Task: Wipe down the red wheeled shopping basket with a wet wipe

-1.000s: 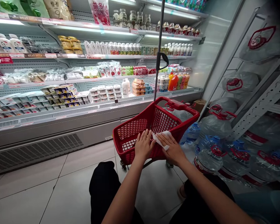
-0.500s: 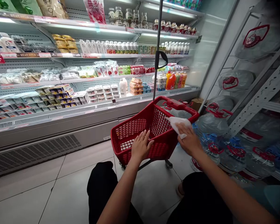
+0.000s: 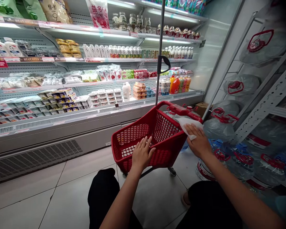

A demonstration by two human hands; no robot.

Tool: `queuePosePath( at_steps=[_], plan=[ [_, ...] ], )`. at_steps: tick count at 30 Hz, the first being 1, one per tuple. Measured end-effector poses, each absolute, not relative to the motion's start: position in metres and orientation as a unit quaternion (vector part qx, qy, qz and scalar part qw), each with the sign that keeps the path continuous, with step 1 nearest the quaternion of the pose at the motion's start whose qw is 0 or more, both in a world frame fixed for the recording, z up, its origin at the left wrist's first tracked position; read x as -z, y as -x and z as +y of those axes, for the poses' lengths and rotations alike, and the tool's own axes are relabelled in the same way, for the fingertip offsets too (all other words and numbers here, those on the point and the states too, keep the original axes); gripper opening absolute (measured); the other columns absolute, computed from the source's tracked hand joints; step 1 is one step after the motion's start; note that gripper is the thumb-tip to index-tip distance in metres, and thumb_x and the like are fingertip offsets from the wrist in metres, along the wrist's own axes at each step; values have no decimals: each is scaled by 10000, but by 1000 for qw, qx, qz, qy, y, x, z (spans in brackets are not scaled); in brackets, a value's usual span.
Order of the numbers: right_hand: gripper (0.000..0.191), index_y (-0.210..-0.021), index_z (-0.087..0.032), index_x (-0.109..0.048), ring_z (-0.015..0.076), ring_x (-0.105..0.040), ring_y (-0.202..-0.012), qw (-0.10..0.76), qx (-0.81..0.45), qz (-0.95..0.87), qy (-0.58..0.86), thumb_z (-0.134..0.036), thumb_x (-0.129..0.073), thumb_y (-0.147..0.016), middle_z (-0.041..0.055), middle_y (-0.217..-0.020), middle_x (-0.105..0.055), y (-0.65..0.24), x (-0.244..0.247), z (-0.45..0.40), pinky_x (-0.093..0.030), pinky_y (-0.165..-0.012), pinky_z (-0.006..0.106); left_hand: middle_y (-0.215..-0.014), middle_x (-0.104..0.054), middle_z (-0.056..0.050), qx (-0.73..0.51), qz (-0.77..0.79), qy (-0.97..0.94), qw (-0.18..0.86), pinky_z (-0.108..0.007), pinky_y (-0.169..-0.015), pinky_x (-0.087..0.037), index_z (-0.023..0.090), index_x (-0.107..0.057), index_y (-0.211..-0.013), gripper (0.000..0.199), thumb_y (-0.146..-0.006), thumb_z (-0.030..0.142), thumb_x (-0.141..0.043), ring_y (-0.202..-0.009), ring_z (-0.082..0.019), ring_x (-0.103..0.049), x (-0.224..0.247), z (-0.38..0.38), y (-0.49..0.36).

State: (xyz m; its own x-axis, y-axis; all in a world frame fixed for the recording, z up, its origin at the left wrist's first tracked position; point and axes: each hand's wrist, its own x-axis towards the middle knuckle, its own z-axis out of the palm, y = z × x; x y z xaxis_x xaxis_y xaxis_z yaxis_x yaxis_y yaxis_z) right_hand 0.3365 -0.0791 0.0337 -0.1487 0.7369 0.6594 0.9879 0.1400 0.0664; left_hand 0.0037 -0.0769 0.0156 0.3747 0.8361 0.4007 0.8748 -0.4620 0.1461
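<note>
A red shopping cart [image 3: 166, 153] stands on the tiled floor in front of me, its basket to the left and its handle at the upper right. My left hand [image 3: 142, 153] lies on the basket's near rim with its fingers stretched out, holding nothing. At the handle end, my right hand [image 3: 197, 139] presses a white cloth [image 3: 189, 124] against the cart's upper side edge. The cloth sticks out past its fingertips, and part of it lies under the palm.
A refrigerated case [image 3: 90, 130] with shelves of dairy goods and drinks runs behind the cart. Large water bottles [image 3: 219, 128] stand close on the right beside a white metal rack [image 3: 264, 98]. A dark pole with a black handle [image 3: 164, 64] rises behind the cart.
My right hand and the cloth have moved right along the cart's edge, toward the handle end. My left hand stays on the rim, slightly lower in view.
</note>
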Motion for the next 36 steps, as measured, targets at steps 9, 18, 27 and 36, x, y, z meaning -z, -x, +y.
queuePosePath(
  at_steps=[9,18,27,36],
  plan=[
    [761,-1679,-238,-62,217,-286,-1560,193,209,-836,468,-196,-393,-994,27,-1691,-313,-244,-4,-101,-222,-1288,453,-1671,-363,-64,213,-521,826,45,-475,-1239,-351,274,-314,-1630,648,-1067,595,-315,-1528,-252,-373,-14,-85,-14],
    [729,-1680,-273,-64,255,-288,-1559,255,254,-716,598,-243,-355,-1013,31,-1670,-371,-341,-28,-72,-195,-1291,523,-1666,-373,-44,229,-517,823,39,-478,-1242,-348,314,-259,-1648,653,-1062,589,-343,-1528,-258,-374,-12,-83,-22],
    [750,-1679,-252,-43,239,-260,-1571,203,205,-818,497,-223,-385,-1012,20,-1699,-295,-254,2,-102,-238,-1288,482,-1686,-328,-39,208,-474,855,19,-444,-1242,-353,299,-192,-1662,667,-1072,567,-348,-1547,-229,-336,-18,-91,-23],
    [709,-1674,-309,-33,226,-231,-1580,222,234,-751,577,-259,-334,-1034,-18,-1719,-231,-343,-19,-71,-174,-1302,510,-1690,-314,-9,140,-493,858,-21,-389,-1273,-282,289,-177,-1664,625,-1100,553,-230,-1567,-176,-275,-14,-85,70]
  ],
)
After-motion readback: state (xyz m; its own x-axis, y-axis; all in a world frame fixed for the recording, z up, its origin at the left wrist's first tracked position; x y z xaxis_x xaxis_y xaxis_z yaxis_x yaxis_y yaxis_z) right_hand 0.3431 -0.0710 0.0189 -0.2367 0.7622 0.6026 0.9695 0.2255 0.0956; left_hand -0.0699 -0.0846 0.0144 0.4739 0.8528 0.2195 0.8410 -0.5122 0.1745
